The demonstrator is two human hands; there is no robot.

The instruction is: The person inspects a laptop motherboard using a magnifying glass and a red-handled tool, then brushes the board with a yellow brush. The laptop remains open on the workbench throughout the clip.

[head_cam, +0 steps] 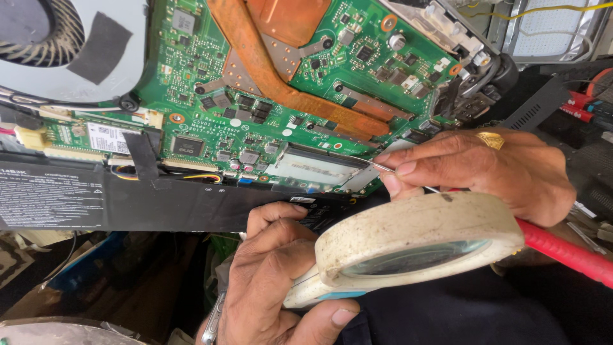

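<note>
Both hands closed on tools over green laptop motherboard: left hand gripping white magnifying glass, right hand pinching thin metal probe, tip beside memory slot.

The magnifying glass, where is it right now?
In the head view, the magnifying glass sits low and right of centre, gripped by the left hand, just below the right hand.

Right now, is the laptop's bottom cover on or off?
Off. The green motherboard, copper heat pipe, fan and black battery lie exposed.
</note>
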